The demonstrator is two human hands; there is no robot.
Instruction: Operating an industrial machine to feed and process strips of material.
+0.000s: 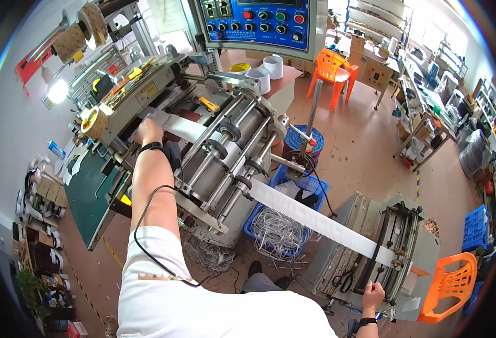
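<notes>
My left hand [148,132] reaches into the roller machine [225,152], by the end of a white paper strip [183,127]; its fingers are mostly hidden, so their grip is unclear. The strip runs under the metal rollers and comes out as a long white band [315,219] with a toothed edge. That band slopes down to a second, lower machine [389,248] on the right. My right hand [373,296] is closed at this machine's near edge, below the band. What its fingers hold is too small to make out.
A blue control panel [256,25] with knobs and buttons hangs above the rollers. Beneath the band stands a blue crate [253,211] of shredded trimmings. A yellow-handled cutter [209,105] lies on the machine. Orange chairs [450,287] stand at right and far back. A black cable crosses my left arm.
</notes>
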